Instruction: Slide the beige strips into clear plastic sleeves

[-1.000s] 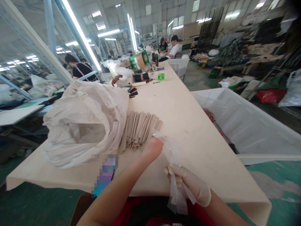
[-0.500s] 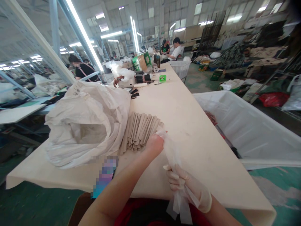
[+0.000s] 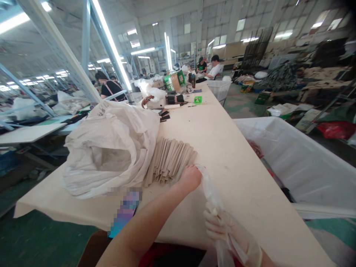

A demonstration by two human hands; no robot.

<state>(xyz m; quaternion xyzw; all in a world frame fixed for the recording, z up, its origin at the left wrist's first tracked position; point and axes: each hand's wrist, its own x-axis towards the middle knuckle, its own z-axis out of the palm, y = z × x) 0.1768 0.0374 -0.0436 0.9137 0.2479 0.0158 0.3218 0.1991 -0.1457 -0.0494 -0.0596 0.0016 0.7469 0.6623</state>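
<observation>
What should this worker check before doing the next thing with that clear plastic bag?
1. The left hand grips the upper end of the clear plastic bag: ok.
2. The gloved right hand grips the bag lower down: ok.
3. Bag pulled taut between the hands: ok.
4. Bag mouth open: cannot tell.
5. The beige strips lie fanned beside the left hand, likely within reach: ok.
6. Bare table beyond the hands: ok.

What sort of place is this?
Probably a factory packing floor: a long work table with a stack of beige flat pieces beside a big white sack, a white bin, and other people at work at the far end.
</observation>
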